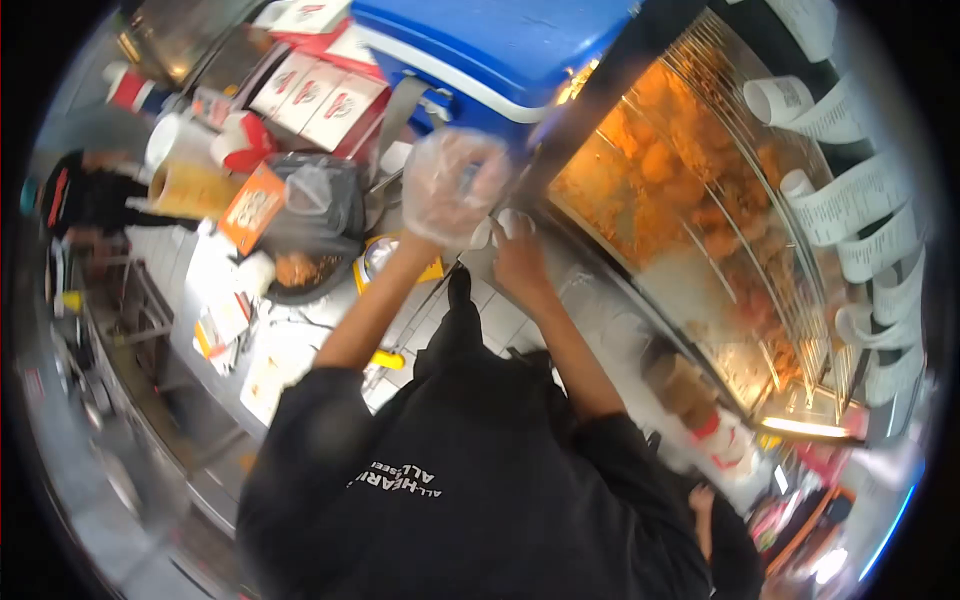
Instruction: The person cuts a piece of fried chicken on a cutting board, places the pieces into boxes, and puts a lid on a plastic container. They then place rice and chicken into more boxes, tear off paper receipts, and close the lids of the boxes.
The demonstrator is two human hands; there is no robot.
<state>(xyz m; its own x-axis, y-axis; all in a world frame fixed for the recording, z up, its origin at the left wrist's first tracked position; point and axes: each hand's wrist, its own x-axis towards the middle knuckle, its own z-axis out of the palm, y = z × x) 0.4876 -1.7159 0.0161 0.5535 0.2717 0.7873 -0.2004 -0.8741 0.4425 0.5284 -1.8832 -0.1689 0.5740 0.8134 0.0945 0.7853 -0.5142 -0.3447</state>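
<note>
My left hand (452, 190) is inside a loose clear plastic glove, raised in front of the blue cooler box (450, 105); the glove's folds and blur hide how its fingers lie. Just right of it and lower is my bare right hand (520, 265), fingers bent around a small white piece (513, 222) whose kind I cannot make out. Left of the gloved hand stand a black bowl of food (300, 285) and a dark grey bag-like bundle (330, 205).
A lit cabinet of fried food (660, 160) stands on the right, with curled paper receipts (825, 205) hanging along it. White-and-red boxes (315, 100) are stacked at upper left. A person in dark clothes (95, 195) stands at far left, another (730, 540) at lower right.
</note>
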